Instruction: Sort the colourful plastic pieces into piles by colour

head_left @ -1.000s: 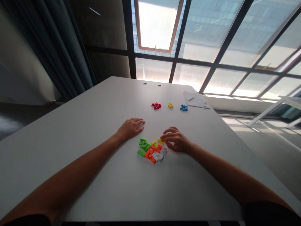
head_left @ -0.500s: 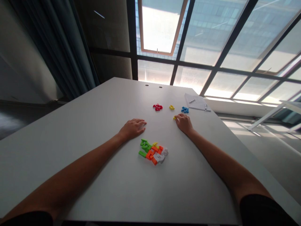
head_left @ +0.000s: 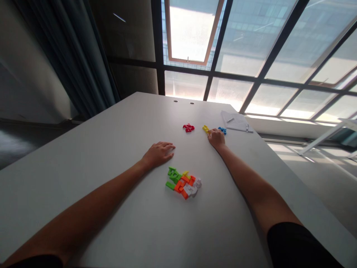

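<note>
Right hand (head_left: 216,137) curled at small yellow pieces (head_left: 205,128) far on the white table (head_left: 125,219), whether it grips one cannot be told, blue pieces (head_left: 223,130) just right, red pieces (head_left: 189,128) left, left hand (head_left: 158,153) resting with fingers loosely extended, mixed-colour pile (head_left: 179,186) of pieces nearer

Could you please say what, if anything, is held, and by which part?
The left hand shows nothing held; whether the right hand, at the far yellow pieces, grips one is hidden.
</note>
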Demonstrator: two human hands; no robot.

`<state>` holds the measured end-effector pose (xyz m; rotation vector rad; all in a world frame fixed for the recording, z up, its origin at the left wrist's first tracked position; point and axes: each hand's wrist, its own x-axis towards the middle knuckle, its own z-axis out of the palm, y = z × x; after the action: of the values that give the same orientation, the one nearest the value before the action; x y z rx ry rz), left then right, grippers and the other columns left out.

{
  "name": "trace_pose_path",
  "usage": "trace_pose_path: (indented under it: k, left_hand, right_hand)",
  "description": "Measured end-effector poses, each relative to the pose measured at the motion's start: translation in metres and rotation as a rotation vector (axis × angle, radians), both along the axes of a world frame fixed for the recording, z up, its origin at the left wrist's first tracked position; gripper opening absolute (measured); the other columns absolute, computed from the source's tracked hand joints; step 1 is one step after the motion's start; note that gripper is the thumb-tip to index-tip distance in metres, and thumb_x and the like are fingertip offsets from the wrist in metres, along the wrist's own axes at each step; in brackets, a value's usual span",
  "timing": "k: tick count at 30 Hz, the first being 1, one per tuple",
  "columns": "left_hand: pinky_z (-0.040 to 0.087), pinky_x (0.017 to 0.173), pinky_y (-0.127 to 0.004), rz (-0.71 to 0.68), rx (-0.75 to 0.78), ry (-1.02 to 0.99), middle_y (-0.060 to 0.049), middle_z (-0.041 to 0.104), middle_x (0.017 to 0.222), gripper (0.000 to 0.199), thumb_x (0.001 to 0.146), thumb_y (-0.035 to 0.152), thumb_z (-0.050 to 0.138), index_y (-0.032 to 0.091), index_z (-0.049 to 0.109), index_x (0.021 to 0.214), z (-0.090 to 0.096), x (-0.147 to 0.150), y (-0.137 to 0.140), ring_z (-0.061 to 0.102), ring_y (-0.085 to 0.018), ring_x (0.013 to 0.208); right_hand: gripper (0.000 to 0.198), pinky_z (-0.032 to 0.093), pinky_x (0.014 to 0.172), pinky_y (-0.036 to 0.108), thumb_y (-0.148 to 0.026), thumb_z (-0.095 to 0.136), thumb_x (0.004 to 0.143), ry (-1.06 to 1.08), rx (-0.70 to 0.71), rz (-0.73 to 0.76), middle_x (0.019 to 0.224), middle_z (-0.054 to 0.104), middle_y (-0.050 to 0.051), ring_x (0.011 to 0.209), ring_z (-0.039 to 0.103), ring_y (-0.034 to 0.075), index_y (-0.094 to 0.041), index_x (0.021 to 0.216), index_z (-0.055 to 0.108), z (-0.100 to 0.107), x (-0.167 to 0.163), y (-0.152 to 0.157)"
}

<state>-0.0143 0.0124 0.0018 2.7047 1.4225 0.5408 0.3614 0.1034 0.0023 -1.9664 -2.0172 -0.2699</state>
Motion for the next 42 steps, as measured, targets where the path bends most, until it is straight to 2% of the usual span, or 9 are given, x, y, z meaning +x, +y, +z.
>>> trace_pose_path:
  k: [4, 10, 14, 17, 21, 23, 27, 33, 42]
  left_hand:
    - [0.052, 0.119, -0.051, 0.001, -0.004, 0.006, -0.008, 0.071, 0.154, 0.042, 0.103, 0.043, 0.058, 0.031, 0.076, 0.139, 0.001, 0.0, -0.001, 0.066, -0.031, 0.139]
    - [0.052, 0.12, -0.051, -0.006, -0.003, 0.006, -0.008, 0.071, 0.153, 0.041, 0.104, 0.043, 0.058, 0.031, 0.076, 0.139, 0.002, 0.0, -0.002, 0.066, -0.031, 0.139]
    - [0.052, 0.12, -0.05, -0.006, 0.005, -0.011, -0.007, 0.071, 0.153, 0.041, 0.103, 0.043, 0.058, 0.033, 0.077, 0.138, 0.0, 0.0, -0.001, 0.066, -0.031, 0.14]
    - [0.052, 0.12, -0.051, -0.006, 0.006, -0.003, -0.008, 0.071, 0.153, 0.042, 0.103, 0.043, 0.057, 0.032, 0.077, 0.138, 0.0, 0.0, -0.001, 0.065, -0.031, 0.14]
    - [0.053, 0.119, -0.051, -0.011, 0.001, 0.011, -0.008, 0.07, 0.154, 0.043, 0.104, 0.044, 0.056, 0.032, 0.076, 0.139, 0.001, -0.001, -0.001, 0.065, -0.032, 0.14]
    - [0.053, 0.119, -0.052, -0.009, 0.0, 0.011, -0.008, 0.07, 0.154, 0.043, 0.104, 0.043, 0.055, 0.031, 0.076, 0.139, 0.002, -0.001, -0.001, 0.065, -0.032, 0.14]
    - [0.053, 0.119, -0.052, -0.013, 0.003, 0.004, -0.008, 0.071, 0.153, 0.042, 0.104, 0.042, 0.056, 0.032, 0.076, 0.139, 0.002, -0.002, -0.001, 0.066, -0.032, 0.139]
    - [0.052, 0.12, -0.051, -0.014, -0.001, -0.01, -0.008, 0.071, 0.152, 0.042, 0.103, 0.043, 0.057, 0.032, 0.077, 0.138, 0.001, -0.002, 0.001, 0.066, -0.031, 0.139]
    - [0.051, 0.12, -0.052, -0.016, -0.013, 0.003, -0.008, 0.07, 0.155, 0.044, 0.104, 0.044, 0.055, 0.031, 0.076, 0.14, 0.0, -0.002, 0.002, 0.064, -0.031, 0.142]
  right_hand:
    - [0.049, 0.045, 0.113, 0.042, -0.019, 0.049, 0.107, 0.051, 0.03, 0.011, 0.146, 0.073, 0.018, 0.13, 0.066, 0.031, -0.014, 0.152, 0.068, -0.001, 0.002, -0.005]
    - [0.042, 0.047, 0.112, 0.041, -0.019, 0.047, 0.106, 0.015, -0.072, 0.007, 0.131, 0.08, 0.019, 0.124, 0.069, 0.033, -0.01, 0.131, 0.08, 0.004, -0.007, -0.027]
    - [0.038, 0.049, 0.113, 0.041, -0.019, 0.051, 0.105, -0.002, -0.084, 0.077, 0.133, 0.079, 0.018, 0.126, 0.069, 0.032, -0.014, 0.127, 0.081, 0.0, -0.016, -0.061]
    - [0.033, 0.051, 0.115, 0.043, -0.02, 0.056, 0.103, 0.066, -0.059, 0.276, 0.135, 0.08, 0.015, 0.126, 0.071, 0.03, -0.019, 0.123, 0.083, -0.006, -0.019, -0.099]
    - [0.024, 0.058, 0.108, 0.045, -0.027, 0.062, 0.107, 0.371, 0.0, 0.787, 0.118, 0.085, 0.01, 0.114, 0.077, 0.026, -0.026, 0.111, 0.086, -0.004, -0.029, -0.144]
    - [0.024, 0.06, 0.106, 0.044, -0.032, 0.062, 0.11, 0.521, -0.017, 1.003, 0.116, 0.086, 0.009, 0.113, 0.077, 0.025, -0.027, 0.116, 0.085, 0.004, -0.04, -0.159]
    - [0.031, 0.057, 0.111, 0.047, -0.042, 0.059, 0.114, 0.55, -0.098, 1.172, 0.127, 0.084, 0.01, 0.124, 0.072, 0.026, -0.028, 0.129, 0.083, 0.015, -0.062, -0.172]
    - [0.048, 0.048, 0.118, 0.053, -0.048, 0.04, 0.12, 0.367, -0.118, 1.021, 0.132, 0.082, 0.009, 0.136, 0.064, 0.028, -0.029, 0.133, 0.082, 0.006, -0.057, -0.16]
    - [0.04, 0.047, 0.114, 0.05, -0.026, 0.055, 0.107, 0.106, 0.001, 0.361, 0.133, 0.078, 0.015, 0.129, 0.064, 0.033, -0.021, 0.14, 0.077, -0.003, -0.004, -0.114]
